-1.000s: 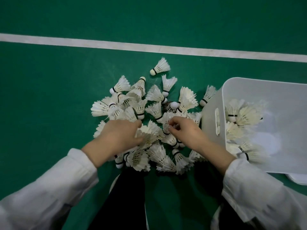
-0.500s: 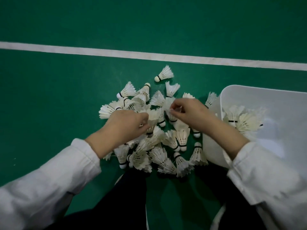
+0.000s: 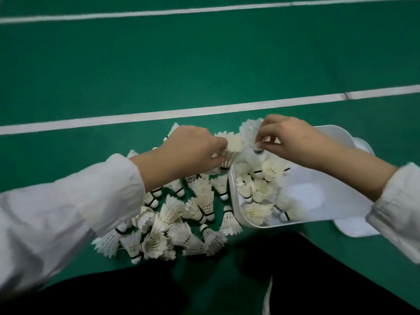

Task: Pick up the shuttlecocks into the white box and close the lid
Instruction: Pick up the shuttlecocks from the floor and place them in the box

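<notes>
White box [image 3: 336, 208] open on the green court floor [image 3: 113, 71], taken here as the landmark. Inside it, a loose layer of shuttlecocks [image 3: 261, 189] bunched toward its left wall, the right part of its bottom bare. Just left of the box, touching its wall in places, a heap of shuttlecocks [image 3: 181, 223] lying on the floor, corks pointing every way. Above the box's far-left corner, right hand [image 3: 293, 139] raised, fingers pinched closed on a shuttlecock [image 3: 251, 133] whose feathers fan out to the left of the fingertips. Just left of that same corner, above the heap, left hand [image 3: 193, 151] curled closed around another shuttlecock [image 3: 230, 153], feathers up and cork down, its black band showing below the fingers; whether more than one is gripped cannot be told, as the view is blurred. Both held shuttlecocks close together, nearly touching. Behind the box's right side, a white lid [image 3: 356, 226] flat on the floor, mostly hidden. Beyond the box, two white court lines [image 3: 159, 114] running across. White sleeves [image 3: 68, 208] on both forearms.
</notes>
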